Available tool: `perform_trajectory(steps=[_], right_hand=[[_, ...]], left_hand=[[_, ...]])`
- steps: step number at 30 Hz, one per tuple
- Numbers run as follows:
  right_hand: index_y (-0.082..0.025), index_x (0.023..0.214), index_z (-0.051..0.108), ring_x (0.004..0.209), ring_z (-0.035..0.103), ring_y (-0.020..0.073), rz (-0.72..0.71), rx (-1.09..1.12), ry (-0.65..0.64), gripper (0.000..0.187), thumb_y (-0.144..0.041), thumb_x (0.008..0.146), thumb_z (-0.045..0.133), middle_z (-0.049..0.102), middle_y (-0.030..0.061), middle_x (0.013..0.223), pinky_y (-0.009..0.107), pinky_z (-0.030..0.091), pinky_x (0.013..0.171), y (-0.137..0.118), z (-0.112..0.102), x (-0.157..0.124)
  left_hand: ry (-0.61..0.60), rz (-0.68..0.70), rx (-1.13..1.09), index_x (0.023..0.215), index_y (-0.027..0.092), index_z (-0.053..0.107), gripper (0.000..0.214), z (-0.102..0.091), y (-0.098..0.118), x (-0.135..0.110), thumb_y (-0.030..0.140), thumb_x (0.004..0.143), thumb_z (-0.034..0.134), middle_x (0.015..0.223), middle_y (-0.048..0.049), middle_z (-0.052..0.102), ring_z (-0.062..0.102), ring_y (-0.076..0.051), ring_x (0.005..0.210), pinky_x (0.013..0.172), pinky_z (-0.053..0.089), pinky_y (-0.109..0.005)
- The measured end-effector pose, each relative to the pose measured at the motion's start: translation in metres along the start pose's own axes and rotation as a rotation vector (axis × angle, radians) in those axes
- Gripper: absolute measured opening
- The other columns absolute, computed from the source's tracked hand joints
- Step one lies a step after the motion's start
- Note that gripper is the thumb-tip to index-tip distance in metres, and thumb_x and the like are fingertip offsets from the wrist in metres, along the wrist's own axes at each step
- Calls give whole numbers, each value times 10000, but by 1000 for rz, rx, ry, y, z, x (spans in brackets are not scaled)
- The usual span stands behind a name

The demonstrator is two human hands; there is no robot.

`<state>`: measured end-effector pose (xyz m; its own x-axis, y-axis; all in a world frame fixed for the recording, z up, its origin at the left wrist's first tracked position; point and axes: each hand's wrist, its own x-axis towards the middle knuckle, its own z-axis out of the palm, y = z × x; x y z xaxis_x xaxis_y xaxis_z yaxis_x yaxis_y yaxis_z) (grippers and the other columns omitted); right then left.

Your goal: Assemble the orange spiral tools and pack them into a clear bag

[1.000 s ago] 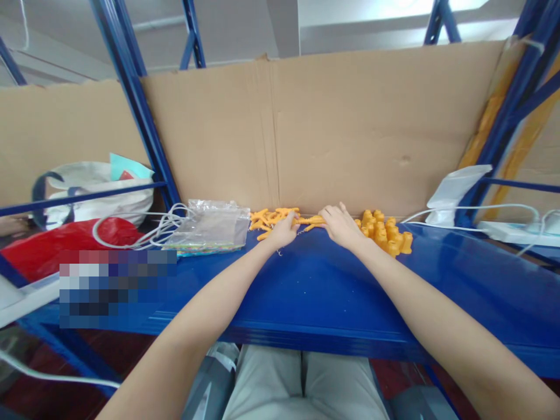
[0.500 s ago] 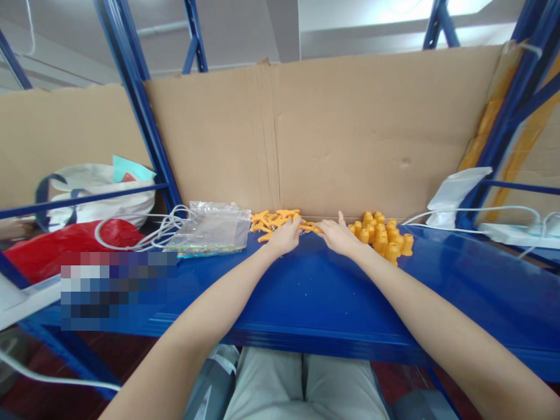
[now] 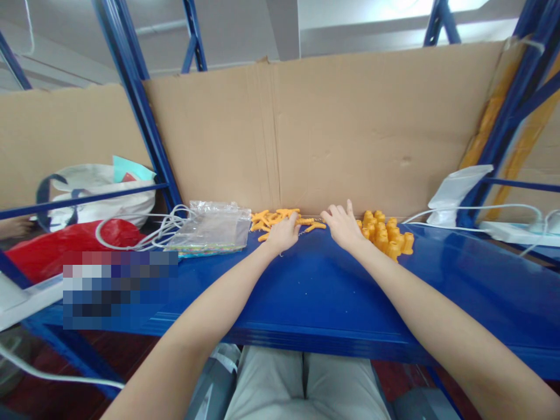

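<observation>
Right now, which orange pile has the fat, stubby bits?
The stubby pile right of the right hand; the other pile, by the left hand, has thin, branching pieces.

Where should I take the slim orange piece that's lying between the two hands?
I'd pinch the slim orange piece at its right end, coming from the right with the right grip. It appears to lie flat on the blue table, that end pointing toward the right grip; its left end sits near the left grip.
</observation>
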<state>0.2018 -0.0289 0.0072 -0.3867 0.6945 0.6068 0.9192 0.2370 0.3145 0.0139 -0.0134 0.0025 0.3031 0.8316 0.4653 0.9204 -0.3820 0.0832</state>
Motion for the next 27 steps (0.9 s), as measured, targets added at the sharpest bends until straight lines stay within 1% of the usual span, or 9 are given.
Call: perform_trajectory(steps=[4, 6, 8, 10, 14, 16, 20, 23, 27], right_hand=[[-132, 1090, 556, 1039, 537, 266, 113, 38, -20, 299, -73, 870, 362, 605, 152, 1090, 568, 169, 1076, 10, 5, -3], [-115, 1115, 532, 1056, 555, 277, 192, 116, -44, 274, -127, 881, 390, 608, 168, 1124, 567, 174, 1080, 10, 6, -3], [-101, 1175, 492, 1082, 568, 278, 263, 203, -82, 305, -167, 889, 409, 603, 176, 1179, 564, 176, 1086, 8, 8, -3], [-100, 1222, 461, 1100, 579, 275, 303, 256, -144, 340, -181, 897, 407, 603, 171, 1216, 570, 158, 1095, 6, 10, -3], [-129, 1183, 513, 1140, 575, 296, 312, 247, -331, 306, -202, 899, 423, 627, 159, 1215, 635, 78, 1088, 6, 13, -6], [-136, 1186, 525, 1170, 557, 307, 313, 229, -368, 312, -218, 899, 432, 618, 169, 1234, 654, 63, 1081, 7, 14, -7], [-140, 1219, 522, 1221, 513, 307, 301, 219, -374, 347, -228, 895, 436, 577, 177, 1291, 659, 64, 1084, 8, 16, -9], [-137, 1225, 524, 1223, 504, 308, 286, 213, -338, 356, -238, 893, 442, 565, 170, 1299, 654, 82, 1087, 7, 14, -8], [-135, 1214, 545, 1187, 523, 307, 313, 189, -220, 350, -263, 914, 419, 577, 169, 1255, 627, 137, 1093, 7, 9, -6]], left_hand=[[-5, -71, 31, 1223, 165, 430, 302, -5, -8, 1, 266, 948, 358, 1106, -126, 661, 630, -259, 1042, 851, 486, -354], [6, -100, 56, 1215, 166, 431, 302, -5, -12, 2, 293, 955, 345, 1090, -124, 663, 639, -259, 1022, 836, 487, -351], [18, -116, 87, 1217, 172, 430, 307, -4, -16, 4, 308, 957, 338, 1107, -127, 652, 640, -260, 1019, 826, 488, -348], [25, -122, 118, 1233, 181, 427, 317, -3, -19, 5, 308, 955, 341, 1149, -131, 630, 637, -259, 1024, 818, 488, -344], [10, -128, 149, 1263, 187, 431, 344, 1, -26, 7, 300, 952, 337, 1202, -142, 595, 630, -265, 1032, 809, 492, -351], [-2, -124, 144, 1284, 191, 428, 361, 3, -28, 7, 298, 950, 342, 1217, -141, 587, 625, -268, 1043, 817, 493, -360], [-13, -105, 116, 1361, 228, 376, 416, 8, -28, 7, 283, 950, 345, 1245, -121, 581, 619, -263, 1060, 838, 498, -376], [-2, -96, 86, 1381, 230, 357, 437, 9, -26, 6, 269, 945, 352, 1234, -114, 588, 616, -265, 1060, 832, 507, -386], [55, -96, 66, 1262, 171, 475, 359, 10, -29, 8, 247, 918, 408, 1197, -125, 592, 588, -260, 1091, 866, 499, -373]])
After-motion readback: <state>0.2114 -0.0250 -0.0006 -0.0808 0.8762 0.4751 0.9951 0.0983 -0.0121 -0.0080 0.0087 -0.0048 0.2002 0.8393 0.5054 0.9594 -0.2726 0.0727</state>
